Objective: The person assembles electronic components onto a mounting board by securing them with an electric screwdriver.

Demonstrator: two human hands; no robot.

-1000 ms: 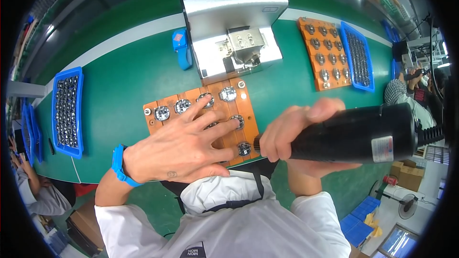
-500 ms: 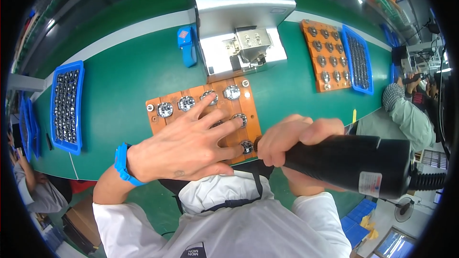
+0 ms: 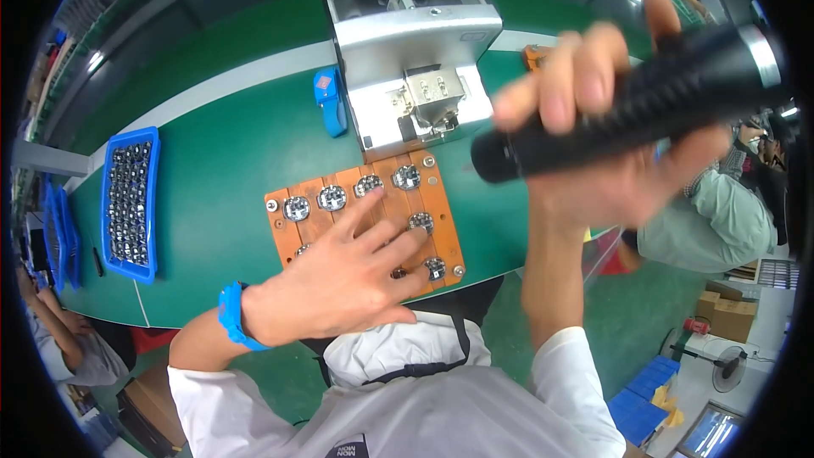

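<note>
An orange fixture plate (image 3: 454,242) lies on the green bench in front of me, with round, shiny faceted parts (image 3: 407,177) set in it. Over it my left hand (image 3: 335,284) is spread palm down, its fingertips touching several of the parts and hiding others. A blue wrist strap (image 3: 233,315) is round that wrist. Raised to the right of the plate, my right hand (image 3: 589,187) grips a black electric screwdriver (image 3: 670,89), clear of the plate. Motion blurs the tool, and its bit cannot be made out.
A silver metal machine (image 3: 424,30) stands just behind the plate, a loose blue wrist strap (image 3: 329,97) beside it. At left is a blue tray (image 3: 153,203) of small shiny parts. My right hand mostly hides another orange plate (image 3: 534,56). A co-worker's sleeve (image 3: 712,212) shows at right.
My right hand has lifted the electric screwdriver up and away from the plate's near right corner, uncovering that corner. My left hand stays spread on the plate.
</note>
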